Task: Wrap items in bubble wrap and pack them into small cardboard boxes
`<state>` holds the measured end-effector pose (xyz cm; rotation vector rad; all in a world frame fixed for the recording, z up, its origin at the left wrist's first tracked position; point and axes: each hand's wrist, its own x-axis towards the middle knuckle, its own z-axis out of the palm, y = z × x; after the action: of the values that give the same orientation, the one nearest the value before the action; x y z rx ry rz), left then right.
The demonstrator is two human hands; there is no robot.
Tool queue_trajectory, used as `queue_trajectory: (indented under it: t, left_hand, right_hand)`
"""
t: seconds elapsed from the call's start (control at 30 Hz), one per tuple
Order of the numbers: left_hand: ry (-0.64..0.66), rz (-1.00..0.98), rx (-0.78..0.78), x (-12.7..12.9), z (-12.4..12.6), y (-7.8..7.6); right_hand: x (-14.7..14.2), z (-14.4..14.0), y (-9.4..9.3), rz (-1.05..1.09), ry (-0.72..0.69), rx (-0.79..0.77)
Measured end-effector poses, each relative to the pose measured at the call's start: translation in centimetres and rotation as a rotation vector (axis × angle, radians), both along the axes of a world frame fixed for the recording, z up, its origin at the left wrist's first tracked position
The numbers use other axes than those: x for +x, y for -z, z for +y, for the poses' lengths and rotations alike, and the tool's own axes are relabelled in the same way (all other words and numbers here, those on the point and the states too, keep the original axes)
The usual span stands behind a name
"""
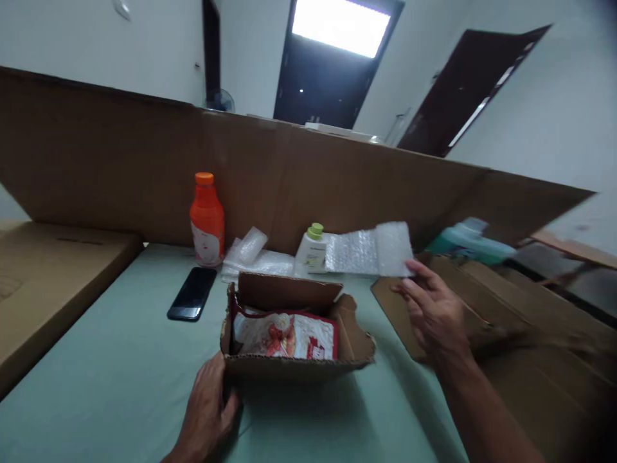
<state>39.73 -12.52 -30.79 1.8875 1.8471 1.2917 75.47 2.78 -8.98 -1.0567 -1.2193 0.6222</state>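
A small open cardboard box [299, 368] stands in front of me with its flaps up. Inside lies a white and red printed food packet [289, 335]. My left hand [207, 405] is closed on the box's near left corner, its fingertips partly hidden. To the right, my right hand [434, 308] pinches the corner of a strip of bubble wrap [393, 249] between thumb and fingers. The strip stretches left to a small white bottle with a green cap [311, 249], partly covering its right side. More clear wrap [263, 262] lies to the left of that bottle.
An orange bottle [207, 222] and a black phone [193, 294] are at the left on the pale green tabletop [120, 366]. A tall cardboard panel [241, 173] runs along the back. Flattened cardboard [496, 302] and a teal bottle [467, 243] occupy the right; a large carton [62, 276] is far left.
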Motion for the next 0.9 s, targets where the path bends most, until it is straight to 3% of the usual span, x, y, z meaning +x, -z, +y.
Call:
queue_trajectory:
  t: [0.1,0.2,0.27,0.37,0.43,0.53,0.6,0.67,0.77,0.83,0.9]
  left_hand:
    - [0.044,-0.002,-0.033,-0.4,0.4,-1.6]
    - [0.079,-0.028,-0.147,-1.1,0.1,-4.6]
    - [0.051,-0.015,-0.207,-1.5,-1.0,-7.1]
    - [0.001,0.062,-0.202,-1.5,-4.1,-10.0]
    - [0.065,0.102,-0.183,-0.8,-6.6,-10.7]
    - [0.238,0.130,-0.225,1.6,-9.0,-9.8]
    - [0.323,0.168,-0.268,4.4,-9.0,-9.1]
    - [0.385,0.270,-0.328,8.0,-7.6,-9.1]
    - [0.456,0.507,-0.489,13.6,-4.5,-10.5]
    - [0.456,0.585,-0.546,16.7,-2.6,-11.5]
    - [0.437,0.606,-0.564,18.8,-1.3,-11.9]
  right_hand:
    - [3.8,-9.3,3.2,0.318,0.113,-0.128]
    - [4.7,-17.4,7.7,0.507,0.194,-0.301]
    - [4.6,-21.8,9.8,0.556,0.144,-0.481]
    - [6.1,-26.5,10.7,0.403,-0.029,-0.788]
    - [8.2,-28.4,10.3,0.136,0.006,-0.839]
    - [10.5,-29.3,9.5,-0.272,0.186,-0.693]
    - [9.7,-28.6,9.3,-0.460,0.170,-0.556]
    - [6.9,-27.2,9.6,-0.626,0.061,-0.403]
    - [2.1,-24.4,10.7,-0.921,-0.024,-0.237]
    - [0.9,-22.8,11.8,-1.110,0.048,-0.225]
    - [2.3,-22.1,13.1,-1.214,0.160,-0.254]
